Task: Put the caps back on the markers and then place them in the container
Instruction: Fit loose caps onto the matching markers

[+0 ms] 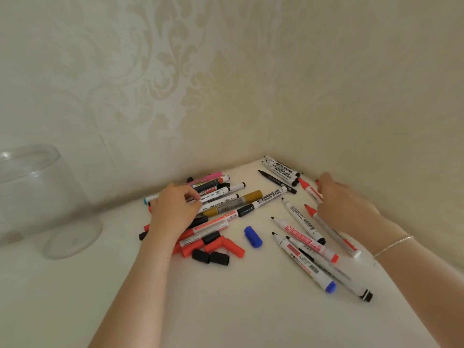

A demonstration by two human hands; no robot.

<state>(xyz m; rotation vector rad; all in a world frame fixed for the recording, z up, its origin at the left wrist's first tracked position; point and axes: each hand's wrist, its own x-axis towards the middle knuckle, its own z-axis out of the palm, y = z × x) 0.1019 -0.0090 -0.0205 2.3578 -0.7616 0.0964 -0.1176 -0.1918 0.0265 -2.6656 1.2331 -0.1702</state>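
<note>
white table (226, 310): one blue cap (253, 236), one clear jar (37, 197).

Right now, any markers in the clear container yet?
No. The clear container at left holds nothing visible, while the markers and loose caps lie on the table.

wall (175, 71): cream, pale damask pattern; table (226, 310): off-white; jar (37, 197): clear; loose cap (253, 236): blue; caps (227, 246) near it: red, and others (210, 256) black; markers (305, 262): white barrels, black print, some red labels, tips black or red; one marker (209, 177) pink; another (252, 196) ochre-ended; bracelet (394, 245): silver.
</note>
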